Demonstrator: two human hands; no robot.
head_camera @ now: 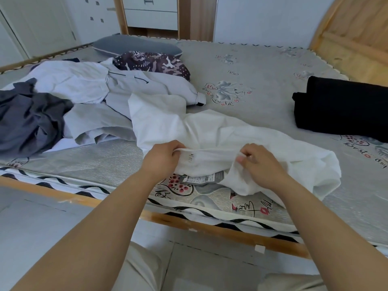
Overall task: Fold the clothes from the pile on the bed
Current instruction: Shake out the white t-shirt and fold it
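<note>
Left hand point(162, 158) pinches a hemmed edge of the white, soft cotton garment point(210, 133), fingers curled over a fold of cloth beside a small printed label. That garment lies crumpled across the near side of the bed point(262, 80), its creased fabric bunched between both hands and trailing off toward the right; paper swing tags point(201, 177) poke out from beneath its front edge.

Starting at the far left, a dark slate-grey garment point(29, 120) sits rumpled in deep folds. Next to it spreads the loose pile of pale clothes point(88, 89): a thin white shirt and a light grey jacket with dark piping and a ribbed cuff, all overlapping and partly under the white garment. Behind the pile rest a brown patterned bundle with white dots point(153, 64) and a smooth grey-blue pillow point(134, 46).

Right hand point(258, 160) grips a gathered wad of the same white cloth, thumb pressed against curled fingers. The mattress cover is a grey quilted weave printed with flowers and red script, edged with a black-and-white zigzag band above a pale wooden frame point(210, 224).

Further right, well apart from the pile, a black garment folded into a thick rectangle point(340, 106) lies flat on the bed. A curved, light wooden headboard point(357, 34) rises at the far right.
</note>
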